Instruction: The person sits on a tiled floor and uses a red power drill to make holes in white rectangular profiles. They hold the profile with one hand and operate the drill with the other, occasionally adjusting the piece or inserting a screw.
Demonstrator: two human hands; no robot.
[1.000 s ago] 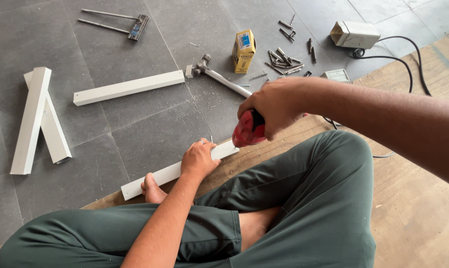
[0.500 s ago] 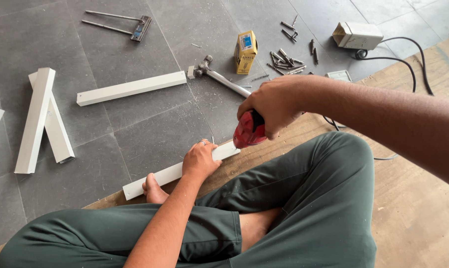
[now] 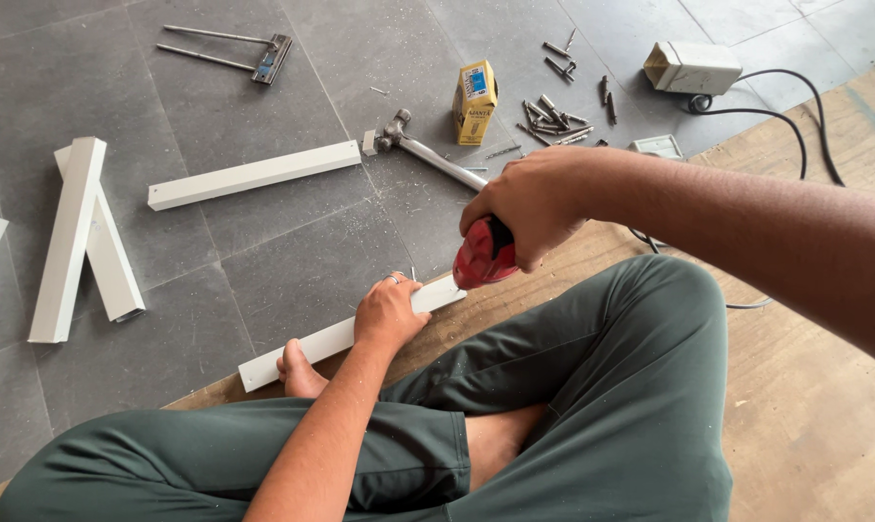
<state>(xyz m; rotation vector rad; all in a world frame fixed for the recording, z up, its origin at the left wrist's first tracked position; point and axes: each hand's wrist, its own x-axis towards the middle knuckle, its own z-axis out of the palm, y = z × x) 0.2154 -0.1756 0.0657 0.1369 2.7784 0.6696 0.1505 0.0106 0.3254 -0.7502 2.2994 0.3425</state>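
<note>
The left hand (image 3: 389, 314) presses flat on a white strip (image 3: 307, 346) at the floor's near edge — the right hand (image 3: 534, 208) is clenched around a red tool (image 3: 481, 256).

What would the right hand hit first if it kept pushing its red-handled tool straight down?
Most likely the white strip that the left hand pins to the floor: the right hand holds the red-handled tool just above that strip's right end, though depth is unclear.
</note>
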